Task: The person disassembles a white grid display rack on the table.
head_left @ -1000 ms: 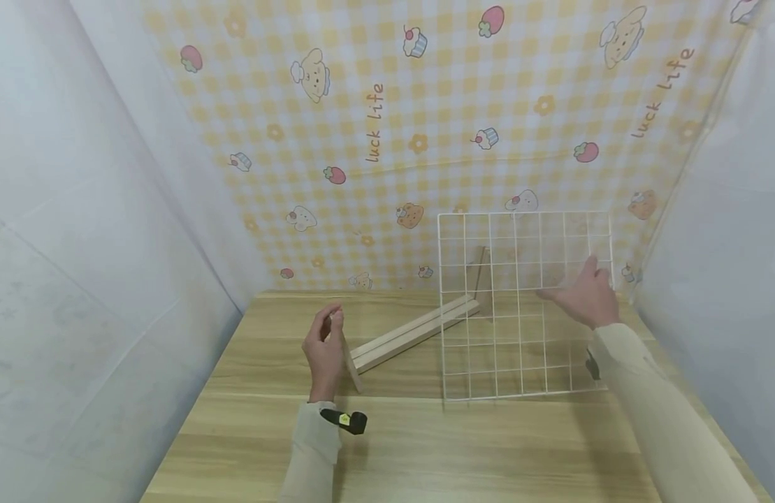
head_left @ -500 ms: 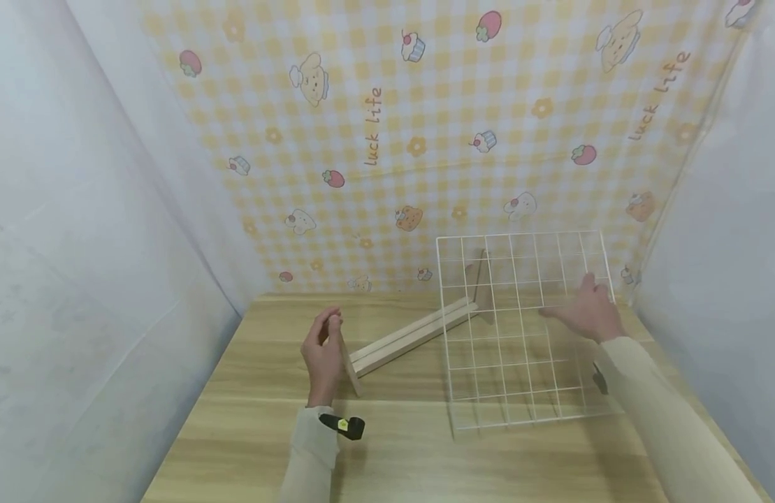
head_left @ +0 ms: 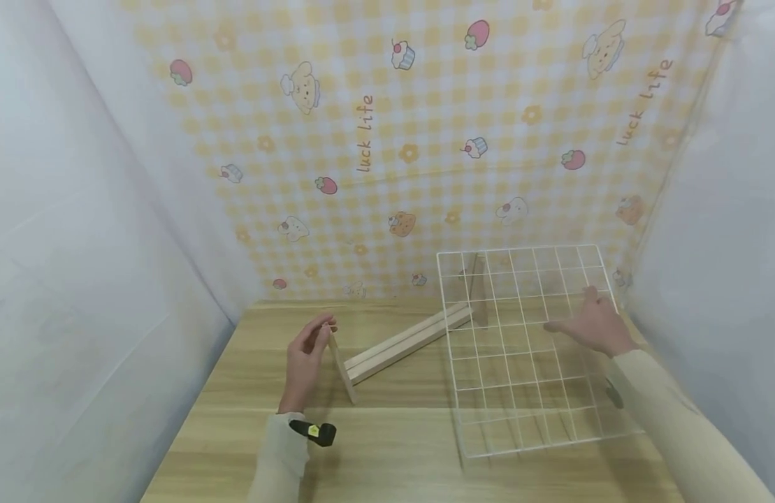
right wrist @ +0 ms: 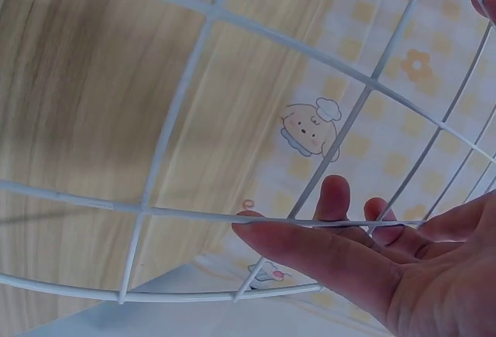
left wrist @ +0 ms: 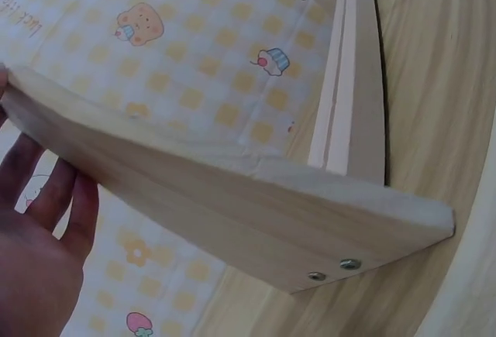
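A pale wooden stand (head_left: 412, 341) lies slantwise on the table, two parallel bars joining upright end boards. My left hand (head_left: 304, 363) holds the top of its near end board (head_left: 342, 370) between thumb and fingers. Two screw heads (left wrist: 350, 264) show low on that board in the left wrist view. On the right, my right hand (head_left: 591, 325) grips a white wire grid panel (right wrist: 142, 209), thumb on one side of a wire and fingers on the other. The panel tilts back and overlaps the stand's far end board (head_left: 480, 297) in the head view.
The wood-grain table (head_left: 387, 447) runs up to a yellow checked cloth (head_left: 362, 140) with cartoon prints at the back. White sheets hang at the left (head_left: 98, 279) and right (head_left: 727, 244).
The right hand has lowered the wire grid panel toward me and leaned it further back. The left hand stays at the end board; the head view has shifted slightly.
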`<state>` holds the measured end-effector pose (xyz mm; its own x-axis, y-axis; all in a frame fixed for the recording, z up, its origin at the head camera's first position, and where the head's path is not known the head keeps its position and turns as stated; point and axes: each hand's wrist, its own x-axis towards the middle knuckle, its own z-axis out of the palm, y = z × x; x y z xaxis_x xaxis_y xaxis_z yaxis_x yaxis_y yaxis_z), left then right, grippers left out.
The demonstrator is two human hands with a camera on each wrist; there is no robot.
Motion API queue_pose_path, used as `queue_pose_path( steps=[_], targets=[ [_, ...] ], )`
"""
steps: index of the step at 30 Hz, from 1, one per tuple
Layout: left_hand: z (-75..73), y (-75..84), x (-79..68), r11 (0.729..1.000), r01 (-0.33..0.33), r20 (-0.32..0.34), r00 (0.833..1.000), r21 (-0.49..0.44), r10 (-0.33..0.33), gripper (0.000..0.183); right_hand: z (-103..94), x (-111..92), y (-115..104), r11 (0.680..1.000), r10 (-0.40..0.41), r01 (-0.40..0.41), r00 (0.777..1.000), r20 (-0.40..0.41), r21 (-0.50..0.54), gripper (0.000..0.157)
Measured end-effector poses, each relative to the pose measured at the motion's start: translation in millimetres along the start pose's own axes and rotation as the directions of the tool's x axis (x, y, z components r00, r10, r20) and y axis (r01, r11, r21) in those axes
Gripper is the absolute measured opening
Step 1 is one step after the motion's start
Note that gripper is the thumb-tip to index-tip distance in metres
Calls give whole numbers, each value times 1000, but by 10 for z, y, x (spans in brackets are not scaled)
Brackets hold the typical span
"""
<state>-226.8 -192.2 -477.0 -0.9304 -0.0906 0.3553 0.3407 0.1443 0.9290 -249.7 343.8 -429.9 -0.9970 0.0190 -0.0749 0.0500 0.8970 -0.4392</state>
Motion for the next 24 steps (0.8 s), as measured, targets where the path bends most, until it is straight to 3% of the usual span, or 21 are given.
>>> queue_pose_path(
  steps=[6, 10, 15, 24],
  targets=[
    [-67, 11, 25, 1000, -7, 28, 1000, -16, 8, 32, -22, -72, 24, 999, 5, -4, 1000, 20, -35, 139],
    [-73, -16, 49, 999, -28, 11, 1000, -27, 29, 31, -27, -116, 49, 999, 6, -5, 999, 38, -44, 139],
    [-69, -21, 62, 1000, 3, -11, 1000, -18, -3, 29, -31, -161, 80, 999, 6, -4, 999, 53, -51, 139],
    [-40, 239, -47, 998, 58, -25, 998, -22, -59, 28, 1, -225, 116, 998, 13, -9, 998, 66, -61, 138]
  ],
)
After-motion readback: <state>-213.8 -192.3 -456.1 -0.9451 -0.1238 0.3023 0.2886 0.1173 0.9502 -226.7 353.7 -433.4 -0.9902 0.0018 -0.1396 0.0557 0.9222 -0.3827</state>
